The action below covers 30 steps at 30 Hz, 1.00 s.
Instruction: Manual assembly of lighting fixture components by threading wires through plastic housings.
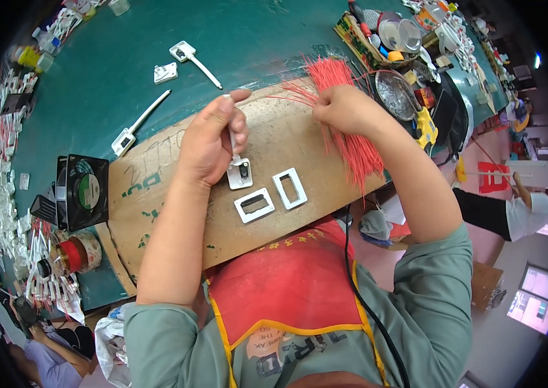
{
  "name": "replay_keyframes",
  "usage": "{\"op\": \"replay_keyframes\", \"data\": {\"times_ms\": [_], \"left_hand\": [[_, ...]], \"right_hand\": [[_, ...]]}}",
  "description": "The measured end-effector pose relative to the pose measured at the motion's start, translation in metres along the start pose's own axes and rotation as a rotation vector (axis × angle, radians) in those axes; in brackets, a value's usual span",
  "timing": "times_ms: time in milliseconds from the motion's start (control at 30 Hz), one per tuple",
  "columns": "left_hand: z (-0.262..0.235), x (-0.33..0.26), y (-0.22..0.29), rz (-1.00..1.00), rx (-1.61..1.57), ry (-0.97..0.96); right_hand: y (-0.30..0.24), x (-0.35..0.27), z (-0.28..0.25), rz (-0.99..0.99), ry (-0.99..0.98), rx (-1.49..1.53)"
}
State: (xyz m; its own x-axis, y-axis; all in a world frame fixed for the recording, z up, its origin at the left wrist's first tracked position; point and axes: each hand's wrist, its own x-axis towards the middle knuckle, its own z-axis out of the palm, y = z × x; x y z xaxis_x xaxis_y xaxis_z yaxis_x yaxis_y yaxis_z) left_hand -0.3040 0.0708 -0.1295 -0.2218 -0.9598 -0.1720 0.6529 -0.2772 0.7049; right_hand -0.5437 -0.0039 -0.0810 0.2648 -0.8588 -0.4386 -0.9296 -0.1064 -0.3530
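Observation:
My left hand (211, 139) is closed round the white stem of a plastic housing (240, 181), its thumb uppermost. The housing's square end hangs below the fingers, with a small black part inside. Over a thick bundle of red wires (363, 167) on the right, my right hand (350, 111) is closed, fingertips pinched at the wires; how many they grip is hidden. Several thin red strands stick out leftward beside that hand. Nearer to me lie two white rectangular frames (258, 215), one with a dark strip in its opening.
A brown board (170, 194) covers the near part of the green table (254, 39). White stemmed housings (124, 142) lie beyond it. A black fan (83, 192) stands at left, near a glue-coloured jar (73, 253). At right are a tool box (358, 42), a wire coil (394, 96) and a yellow tool (425, 128).

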Motion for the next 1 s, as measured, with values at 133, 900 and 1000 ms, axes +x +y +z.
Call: {"op": "replay_keyframes", "data": {"times_ms": [133,900,1000], "left_hand": [[0.007,-0.004,-0.005,0.024,0.099,-0.015],[0.020,-0.016,-0.003,-0.015,0.134,-0.033],[0.020,-0.017,-0.003,-0.015,0.153,-0.033]], "right_hand": [[-0.023,-0.010,-0.020,-0.131,0.036,0.835],[-0.088,-0.005,-0.021,-0.559,0.403,1.003],[-0.091,-0.005,-0.018,-0.604,0.456,1.014]]}}
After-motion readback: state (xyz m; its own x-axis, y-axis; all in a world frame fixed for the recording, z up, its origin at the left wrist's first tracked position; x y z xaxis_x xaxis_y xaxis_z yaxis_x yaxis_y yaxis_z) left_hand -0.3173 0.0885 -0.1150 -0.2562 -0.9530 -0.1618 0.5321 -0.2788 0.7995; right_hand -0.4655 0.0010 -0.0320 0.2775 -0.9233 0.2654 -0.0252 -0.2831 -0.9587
